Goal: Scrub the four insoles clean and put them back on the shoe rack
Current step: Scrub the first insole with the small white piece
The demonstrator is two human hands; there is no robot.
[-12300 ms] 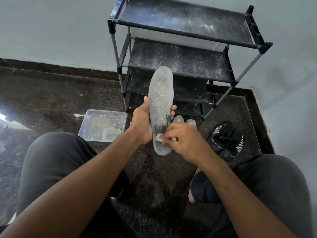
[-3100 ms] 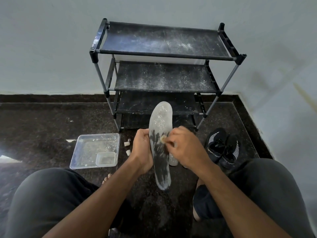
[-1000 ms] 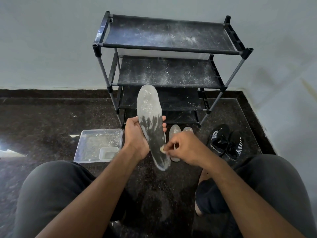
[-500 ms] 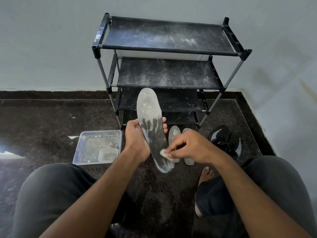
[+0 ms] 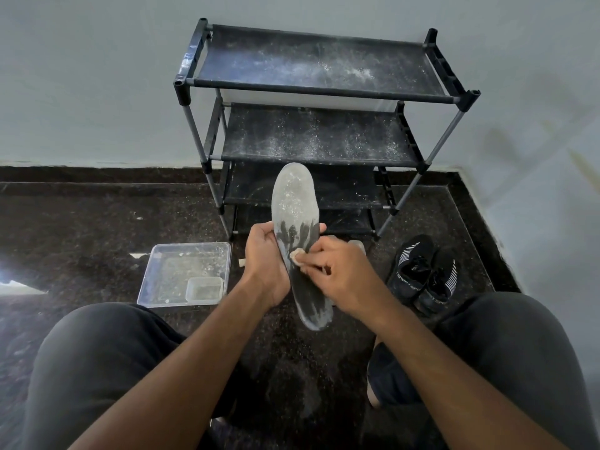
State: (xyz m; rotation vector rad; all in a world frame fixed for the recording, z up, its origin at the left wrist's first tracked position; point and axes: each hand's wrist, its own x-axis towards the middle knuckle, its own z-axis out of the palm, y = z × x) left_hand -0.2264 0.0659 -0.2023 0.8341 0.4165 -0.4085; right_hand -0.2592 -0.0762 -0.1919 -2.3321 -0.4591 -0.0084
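- Left hand [image 5: 264, 264] grips the insole [image 5: 297, 241] at its waist: thumb on the near face, fingertips showing past the far edge.
- Insole held off the floor, long axis nearly upright, leaning a little; broad end above the left hand, narrow end below both hands.
- Upper part of the insole is pale, dusty and speckled white. Around the hands the surface is dark and streaked; pale patches again near the bottom tip.
- Right hand [image 5: 339, 274] is just right of the left hand, fingers curled, pinching a small pale scrubbing pad [image 5: 297, 255] against the insole's face, about level with the left thumb.
- The pad sits at the border of the dusty and dark zones. What it is made of is hard to say; only a small corner shows between the fingertips.
- Beyond the right hand, on the floor [image 5: 97, 228], the pale tip of another insole [image 5: 357, 245] peeks out; the rest is hidden by the hand.
- Shoe rack [image 5: 318, 92] stands beyond both hands against the wall [image 5: 81, 76], black tiers dusted with white powder. No insole visible on its shelves.
- Left of the left hand: a clear plastic tray [image 5: 185, 274] on the floor, with a smaller clear container [image 5: 205, 289] in its near right corner.
- Right of the right hand: a pair of black shoes [image 5: 422, 271] with white stripes, side by side on the floor.
- Both knees in dark trousers frame the bottom of the view.
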